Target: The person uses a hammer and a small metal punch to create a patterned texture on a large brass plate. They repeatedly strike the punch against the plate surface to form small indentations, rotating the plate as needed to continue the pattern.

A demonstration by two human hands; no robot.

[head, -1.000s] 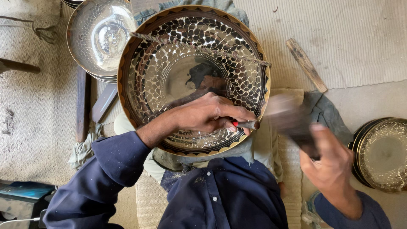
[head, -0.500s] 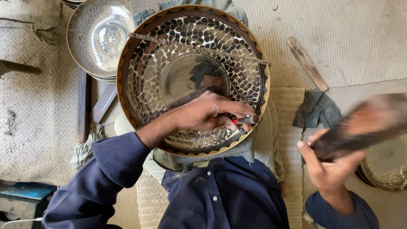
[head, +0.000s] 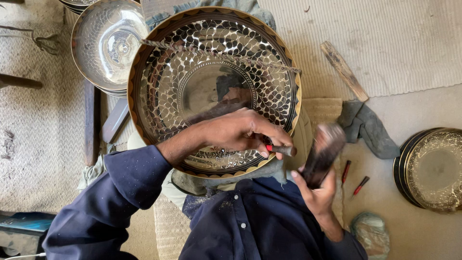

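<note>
A large round metal plate (head: 183, 72), shiny with a dark scale-like pattern and a gold rim, rests tilted against my lap. A twisted cord (head: 216, 54) runs across its face. My left hand (head: 240, 132) lies on the plate's lower right part and grips a small red-handled chisel (head: 281, 149) near the rim. My right hand (head: 315, 190) holds a dark wooden mallet (head: 325, 151), blurred, close to the chisel's end.
A second shiny bowl-like plate (head: 108, 45) lies at upper left. Another engraved plate (head: 435, 168) sits at the right edge. A wooden stick (head: 344, 70), a grey cloth (head: 363, 127), two red-handled tools (head: 353, 179) and woven mats lie around.
My right hand swung the mallet out to the right and has brought it back down toward the chisel. My left hand stays on the plate with the chisel.
</note>
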